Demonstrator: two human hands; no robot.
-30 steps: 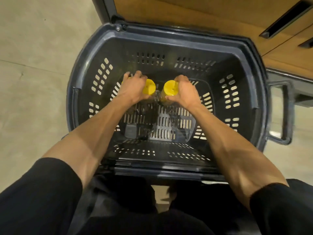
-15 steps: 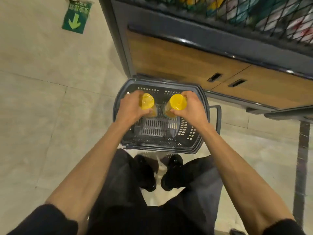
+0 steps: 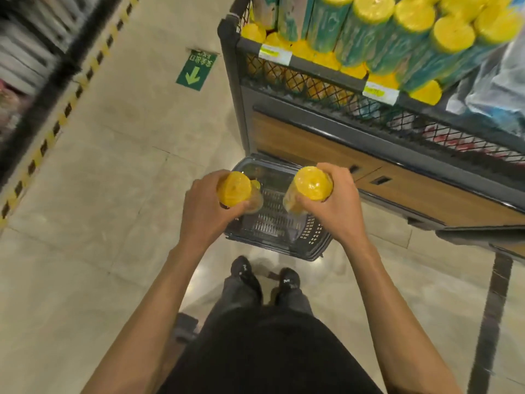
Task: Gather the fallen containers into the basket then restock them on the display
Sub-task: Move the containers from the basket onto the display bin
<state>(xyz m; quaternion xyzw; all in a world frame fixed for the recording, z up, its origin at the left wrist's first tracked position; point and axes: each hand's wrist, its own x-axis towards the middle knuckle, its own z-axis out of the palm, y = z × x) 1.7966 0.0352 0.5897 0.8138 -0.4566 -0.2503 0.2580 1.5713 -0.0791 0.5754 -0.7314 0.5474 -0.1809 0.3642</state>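
Curled fingers of the left hand [image 3: 208, 211] wrapped the left container [image 3: 234, 189] just below its yellow lid, thumb on the near side. The right hand [image 3: 338, 206] gripped the right container [image 3: 312, 183] in the same way. Both containers stood upright with their lids facing the camera, side by side but apart, held in the air near the middle of the view.

Beneath them, the dark basket [image 3: 309, 240] sat on the tiled floor, its slotted bottom visible between the two hands. At six o'clock from the basket, a pair of black shoes [image 3: 244, 270] pointed toward it.

At one o'clock from the hands stood the display [image 3: 233, 81], a dark frame with wire mesh sides. Its upper tier was packed with stocked containers [image 3: 369, 32], teal bodies under yellow lids, and price labels [image 3: 275, 54] were clipped to its front rail. A wooden panel [image 3: 312, 146] ran along the base, just behind the basket.

At eleven o'clock from the hands, a green arrow sign [image 3: 196, 71] lay on the floor, and farther toward ten o'clock ran a line of yellow-and-black striped tape [image 3: 56, 120].
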